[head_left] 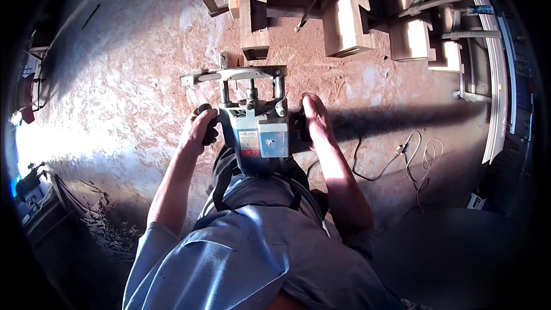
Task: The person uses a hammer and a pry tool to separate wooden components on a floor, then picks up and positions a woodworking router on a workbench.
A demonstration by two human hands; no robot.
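Observation:
Between my two hands is a blue plunge router [271, 144], held against my body with its flat metal base [241, 73] facing away from me. Its two guide posts show between motor and base. My left hand [198, 129] is closed round the black knob on the left side. On the other side, my right hand [314, 116] wraps the right handle, most of which the hand hides. Just beyond the base lies a small wood block [232, 59]; whether they touch I cannot tell. A notched wooden beam [253, 23] ends close past the base.
More notched beams [344, 28] stand at the far right, with bar clamps [442, 6] on them. A thin cord [410, 149] loops over the dusty floor to my right. Wood scraps [106, 224] lie by a dark bench [49, 218] at the lower left.

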